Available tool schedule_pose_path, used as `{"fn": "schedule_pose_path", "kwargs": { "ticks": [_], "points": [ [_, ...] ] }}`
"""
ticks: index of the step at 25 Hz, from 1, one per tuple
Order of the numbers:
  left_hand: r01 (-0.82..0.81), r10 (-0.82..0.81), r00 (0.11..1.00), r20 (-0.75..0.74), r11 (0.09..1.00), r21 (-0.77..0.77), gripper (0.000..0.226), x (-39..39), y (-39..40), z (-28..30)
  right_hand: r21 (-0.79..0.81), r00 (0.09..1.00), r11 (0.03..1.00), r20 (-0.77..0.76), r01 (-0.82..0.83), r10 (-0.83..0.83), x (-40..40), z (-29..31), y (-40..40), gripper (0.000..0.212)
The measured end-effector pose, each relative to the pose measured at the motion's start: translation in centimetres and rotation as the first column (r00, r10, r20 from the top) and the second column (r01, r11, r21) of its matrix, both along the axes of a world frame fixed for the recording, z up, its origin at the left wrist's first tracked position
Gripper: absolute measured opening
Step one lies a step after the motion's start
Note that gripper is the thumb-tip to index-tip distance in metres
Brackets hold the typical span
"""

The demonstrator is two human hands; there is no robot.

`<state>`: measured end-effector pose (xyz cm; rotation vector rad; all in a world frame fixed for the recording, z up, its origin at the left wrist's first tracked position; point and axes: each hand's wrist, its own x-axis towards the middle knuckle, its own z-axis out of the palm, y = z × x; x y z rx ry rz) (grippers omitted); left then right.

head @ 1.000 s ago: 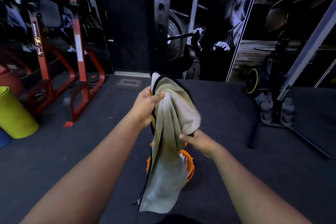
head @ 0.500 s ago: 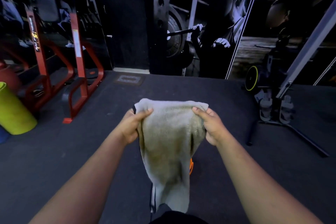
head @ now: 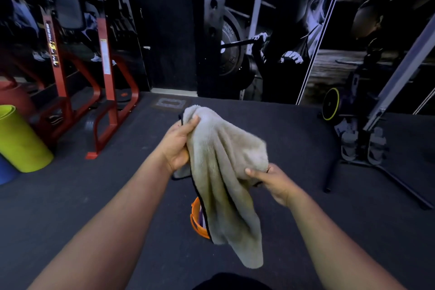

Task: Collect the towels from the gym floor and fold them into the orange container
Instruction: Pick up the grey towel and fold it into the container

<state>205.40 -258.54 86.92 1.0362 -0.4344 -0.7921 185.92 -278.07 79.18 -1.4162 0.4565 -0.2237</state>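
Note:
A beige towel [head: 223,172] with a dark edge hangs in front of me, held in both hands. My left hand [head: 179,146] grips its top corner, thumb over the cloth. Lower and to the right, my right hand [head: 273,181] pinches a bunched fold of the same towel. The loose end drapes down over the orange container [head: 196,219], which stands on the dark gym floor below the hands. Only the container's left rim shows, with something purple inside; the rest is hidden by the towel.
A red weight rack [head: 103,77] and a lime-green roll [head: 21,143] stand on the left. On the right are a stand with grey legs [head: 376,160] and a yellow-rimmed wheel [head: 330,103]. A wall mural runs across the back.
Half a second ago both hands held the towel's top edge spread wide. My right hand has since dropped lower and gathered the cloth, and my left hand has risen slightly.

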Motion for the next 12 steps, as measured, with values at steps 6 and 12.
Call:
{"fn": "schedule_pose_path", "kwargs": {
  "ticks": [6,12],
  "points": [
    [-0.063,-0.061,0.973,0.221,0.856,0.513,0.030,-1.5,1.5,-5.9,0.003,0.960,0.971,0.146,0.239,-0.237,1.5,2.7,-1.7,0.026],
    [-0.055,-0.034,0.962,0.272,0.949,0.311,0.028,0.4,0.7,-2.2,0.255,0.908,0.893,0.105,0.370,-0.406,3.0,5.4,-2.9,0.020]
  ]
}}
